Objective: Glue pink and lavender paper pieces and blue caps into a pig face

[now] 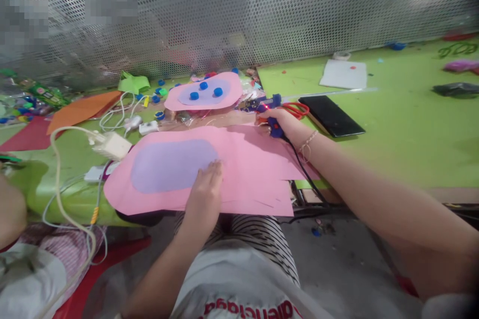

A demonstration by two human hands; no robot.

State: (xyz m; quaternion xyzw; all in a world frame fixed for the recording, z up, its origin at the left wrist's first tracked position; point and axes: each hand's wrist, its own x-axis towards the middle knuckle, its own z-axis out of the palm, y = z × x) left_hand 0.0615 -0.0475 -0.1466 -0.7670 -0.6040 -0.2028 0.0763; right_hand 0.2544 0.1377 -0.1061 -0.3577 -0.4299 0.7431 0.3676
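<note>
My left hand lies flat, fingers stretched, over the right edge of a purple paper oval. That oval lies on a large pink paper sheet with a rounded left end, which overhangs the table's front edge. In my right hand is a blue glue gun, its red light lit and a black cord trailing down. It is above the sheet's far right part. Just behind stands a smaller pink paper shape with a purple oval and blue bottle caps on it.
Right of the glue gun are orange loops and a black phone. A white plug with cables lies left, near orange paper. A perforated metal panel borders the green table. Another person's arm shows at left.
</note>
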